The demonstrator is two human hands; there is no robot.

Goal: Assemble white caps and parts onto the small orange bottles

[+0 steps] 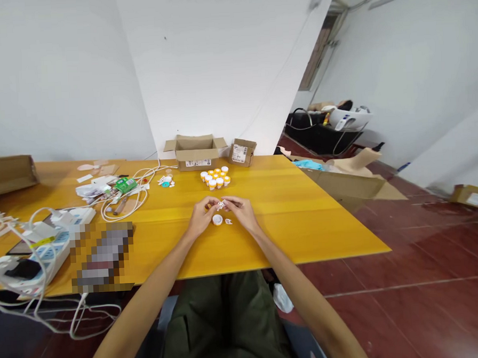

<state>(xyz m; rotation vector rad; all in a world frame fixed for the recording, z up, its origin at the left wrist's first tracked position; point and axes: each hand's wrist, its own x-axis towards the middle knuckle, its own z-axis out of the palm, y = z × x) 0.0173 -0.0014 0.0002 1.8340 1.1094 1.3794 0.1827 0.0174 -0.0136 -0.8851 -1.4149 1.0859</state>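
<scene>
Between my fingertips, just above the table, is a small white openwork piece (220, 205), too small to name. My left hand (204, 213) pinches it from the left, and my right hand (241, 209) grips it from the other side. Right below my hands stands a small round white-rimmed container (217, 220). Beside it, to the right, lies a second small white piece (228, 221) with an open shape. Beyond my hands is a cluster of several small orange bottles (216, 178) with white caps.
An open cardboard box (197, 152) and a smaller box (242, 152) stand against the wall. To the left are white cables, a green packet (126, 185), a power strip (62, 244) and a blurred-out phone (105, 255). A large carton (343, 181) sits beyond the table's right edge.
</scene>
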